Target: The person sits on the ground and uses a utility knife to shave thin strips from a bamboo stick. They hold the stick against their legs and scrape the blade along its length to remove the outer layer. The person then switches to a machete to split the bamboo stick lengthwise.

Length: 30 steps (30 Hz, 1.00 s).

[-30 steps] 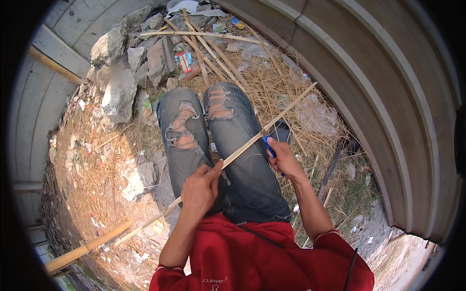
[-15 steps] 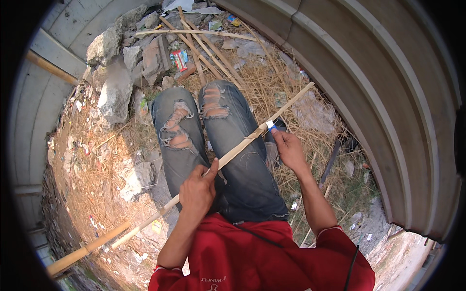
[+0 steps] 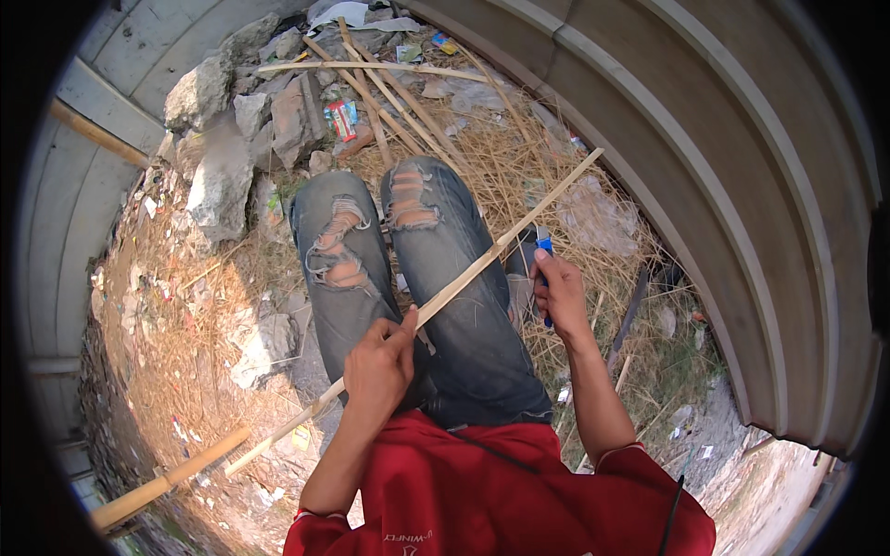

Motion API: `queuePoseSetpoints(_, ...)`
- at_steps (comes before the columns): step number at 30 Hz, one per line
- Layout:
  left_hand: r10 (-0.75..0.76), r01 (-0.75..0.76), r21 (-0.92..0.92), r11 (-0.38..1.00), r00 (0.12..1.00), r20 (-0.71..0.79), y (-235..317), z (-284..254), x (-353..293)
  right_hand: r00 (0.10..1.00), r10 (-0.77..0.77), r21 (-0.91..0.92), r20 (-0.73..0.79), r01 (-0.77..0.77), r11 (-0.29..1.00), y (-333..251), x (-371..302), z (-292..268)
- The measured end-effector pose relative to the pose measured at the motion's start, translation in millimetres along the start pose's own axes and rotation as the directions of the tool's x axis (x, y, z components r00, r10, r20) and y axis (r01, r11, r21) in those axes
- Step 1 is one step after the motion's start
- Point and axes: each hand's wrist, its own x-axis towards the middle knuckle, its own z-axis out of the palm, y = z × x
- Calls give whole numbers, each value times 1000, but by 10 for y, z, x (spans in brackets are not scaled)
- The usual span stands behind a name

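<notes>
Holding a pale wooden strip [image 3: 473,271] slantwise over torn jeans [image 3: 491,357], the left hand [image 3: 380,361] is closed around it above the lap of the jeans. The right hand [image 3: 562,292], to the right of the jeans, grips a blue-handled cutter [image 3: 545,246] (its silver end just beside the strip). Beyond the jeans lie crossed sticks [image 3: 408,68]; broken rocks [image 3: 221,195] sit beyond and left of them, and a ribbed metal sheet [image 3: 686,176] rises to their right.
</notes>
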Motion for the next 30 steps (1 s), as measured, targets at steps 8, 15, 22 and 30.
queuePoseSetpoints(8,22,-29,-50,998,991,-135,215,-8,95,978,-176,-120,108,189,975,-29,-2,450)
queuePoseSetpoints(15,106,-119,-72,990,980,-166,293,-48,299,979,-160,-16,125,164,986,-80,-56,597)
queuePoseSetpoints(22,206,-213,-79,974,974,-88,213,-28,445,977,-198,-7,73,199,980,-33,-32,549)
queuePoseSetpoints(30,-90,8,-148,989,828,-554,-187,-578,709,990,-141,34,28,140,990,-124,-50,484)
